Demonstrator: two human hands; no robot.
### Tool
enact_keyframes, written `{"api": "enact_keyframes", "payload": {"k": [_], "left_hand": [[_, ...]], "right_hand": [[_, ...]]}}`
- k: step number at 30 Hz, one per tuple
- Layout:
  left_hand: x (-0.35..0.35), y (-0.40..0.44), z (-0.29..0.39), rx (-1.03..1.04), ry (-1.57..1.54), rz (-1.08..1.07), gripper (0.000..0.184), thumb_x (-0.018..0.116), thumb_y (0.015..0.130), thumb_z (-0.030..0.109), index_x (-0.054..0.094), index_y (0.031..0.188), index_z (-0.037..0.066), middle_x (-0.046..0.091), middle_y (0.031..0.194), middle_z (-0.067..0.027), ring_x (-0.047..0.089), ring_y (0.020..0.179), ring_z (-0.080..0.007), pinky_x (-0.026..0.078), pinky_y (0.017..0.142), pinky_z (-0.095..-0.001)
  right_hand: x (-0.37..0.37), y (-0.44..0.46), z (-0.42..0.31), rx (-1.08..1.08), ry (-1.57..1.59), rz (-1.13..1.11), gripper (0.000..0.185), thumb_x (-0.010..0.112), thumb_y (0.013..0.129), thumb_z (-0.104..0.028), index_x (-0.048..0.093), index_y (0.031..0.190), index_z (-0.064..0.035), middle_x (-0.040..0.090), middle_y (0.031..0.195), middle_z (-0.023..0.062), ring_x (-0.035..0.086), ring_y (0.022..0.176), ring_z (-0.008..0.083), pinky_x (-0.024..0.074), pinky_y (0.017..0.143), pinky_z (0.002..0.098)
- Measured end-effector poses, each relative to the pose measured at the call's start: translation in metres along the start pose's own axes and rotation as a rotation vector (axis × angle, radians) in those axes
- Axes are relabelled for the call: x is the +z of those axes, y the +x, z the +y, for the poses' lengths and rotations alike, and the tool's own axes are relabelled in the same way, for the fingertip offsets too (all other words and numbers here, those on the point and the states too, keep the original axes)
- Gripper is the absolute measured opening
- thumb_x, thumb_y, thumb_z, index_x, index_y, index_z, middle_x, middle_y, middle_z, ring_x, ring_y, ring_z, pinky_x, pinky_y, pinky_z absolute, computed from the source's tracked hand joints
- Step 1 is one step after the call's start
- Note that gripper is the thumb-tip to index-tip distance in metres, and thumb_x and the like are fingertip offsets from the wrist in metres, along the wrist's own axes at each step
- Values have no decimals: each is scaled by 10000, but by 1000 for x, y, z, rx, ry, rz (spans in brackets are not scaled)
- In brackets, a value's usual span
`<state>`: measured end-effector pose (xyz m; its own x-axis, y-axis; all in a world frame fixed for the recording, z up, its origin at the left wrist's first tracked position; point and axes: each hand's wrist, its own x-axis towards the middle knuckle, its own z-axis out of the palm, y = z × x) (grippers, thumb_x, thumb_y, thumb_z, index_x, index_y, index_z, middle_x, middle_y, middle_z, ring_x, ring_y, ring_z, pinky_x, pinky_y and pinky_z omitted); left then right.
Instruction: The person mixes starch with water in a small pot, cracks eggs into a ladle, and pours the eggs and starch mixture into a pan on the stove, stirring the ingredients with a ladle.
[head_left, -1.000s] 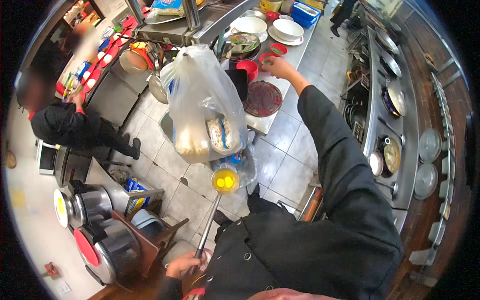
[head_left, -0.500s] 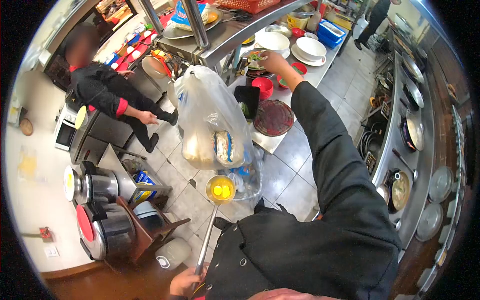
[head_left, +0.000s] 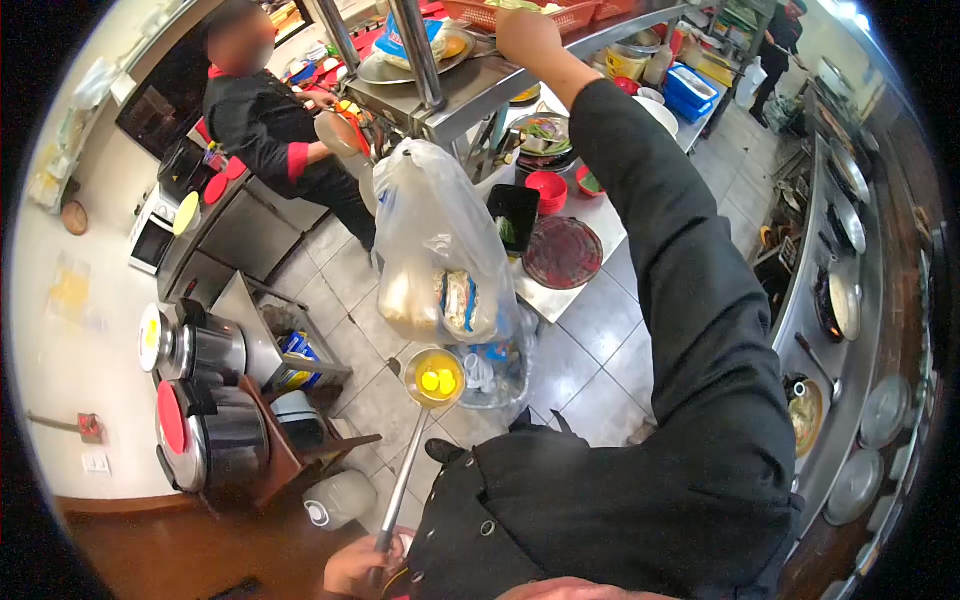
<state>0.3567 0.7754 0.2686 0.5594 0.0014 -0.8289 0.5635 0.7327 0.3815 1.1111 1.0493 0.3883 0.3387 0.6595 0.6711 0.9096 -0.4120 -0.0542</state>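
Ladle (head_left: 403,478), grey metal, long-handled, with two yellow yolks (head_left: 438,381) in its round bowl; handle end clasped in left hand (head_left: 352,568), long axis running forward and slightly right. Right hand (head_left: 528,40), arm outstretched, nearer of the two to orange-red plastic basket (head_left: 578,18) on metal shelf (head_left: 478,90), at basket's near edge; fingertips unclear, closure cannot be told.

Single head-worn camera, facing forward and down over wearer's chest, wide fisheye view.

Black long-sleeved buttoned jacket (head_left: 600,490).
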Motion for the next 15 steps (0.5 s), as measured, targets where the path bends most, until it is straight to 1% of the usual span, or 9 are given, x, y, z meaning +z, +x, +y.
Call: {"api": "enact_keyframes", "payload": {"k": [1,2,5,6,8,9,12,14,15], "left_hand": [[10,-2,2,77,-89,8,370,676,775,135,575,1101,-10,562,919,-30,538,740,-126,418,681,-251],[12,-1,5,82,-99,13,370,676,775,135,575,1101,-10,562,919,-30,538,740,-126,418,681,-251],[4,6,-3,43,-51,53,145,648,725,122,590,834,47,504,1307,-147,563,781,-161,437,740,-286],[7,7,0,111,-14,26,167,649,734,158,585,843,49,518,1283,-132,570,809,-151,451,739,-283],[-18,18,-18,75,89,-19,172,644,737,182,580,838,59,511,1295,-133,572,791,-135,477,719,-282],[-19,17,-16,70,78,-22,172,644,737,182,580,838,59,511,1295,-133,572,791,-135,477,719,-282],[-20,22,0,108,161,-94,178,637,735,197,578,840,66,514,1292,-134,570,750,-123,496,698,-273],[-19,21,8,107,142,-45,261,663,694,153,620,918,26,533,828,-11,531,687,-119,432,616,-274],[-26,22,8,83,145,-67,263,651,699,147,619,929,24,531,828,-11,541,713,-118,441,647,-268]], "right_hand": [[10,7,-2,-23,-87,-62,259,513,887,-190,738,958,-84,731,971,184,714,902,363,572,775,470],[12,9,-9,-47,-173,-125,263,494,888,-144,738,955,-72,731,979,184,717,899,361,577,747,459],[15,9,-17,20,-136,-103,265,485,913,-129,734,933,-40,721,1059,181,712,942,312,571,798,423],[15,9,-16,9,-132,-114,265,485,913,-129,734,933,-40,721,1059,181,712,942,312,571,798,423],[18,10,-8,-194,-219,32,190,522,932,-132,703,946,-77,720,900,98,694,724,218,545,576,332],[12,9,-11,-125,-261,30,185,555,895,-191,731,932,-147,728,796,79,721,785,285,569,664,414],[-64,-20,-29,126,42,159,168,616,856,-247,722,913,-129,715,851,120,702,803,328,555,694,431],[-90,-47,-9,26,244,459,210,668,820,-278,698,867,-75,694,888,149,678,819,358,539,725,438],[-121,-64,-4,19,297,499,232,705,796,-267,685,860,-44,679,912,160,673,836,328,526,744,431]]}}
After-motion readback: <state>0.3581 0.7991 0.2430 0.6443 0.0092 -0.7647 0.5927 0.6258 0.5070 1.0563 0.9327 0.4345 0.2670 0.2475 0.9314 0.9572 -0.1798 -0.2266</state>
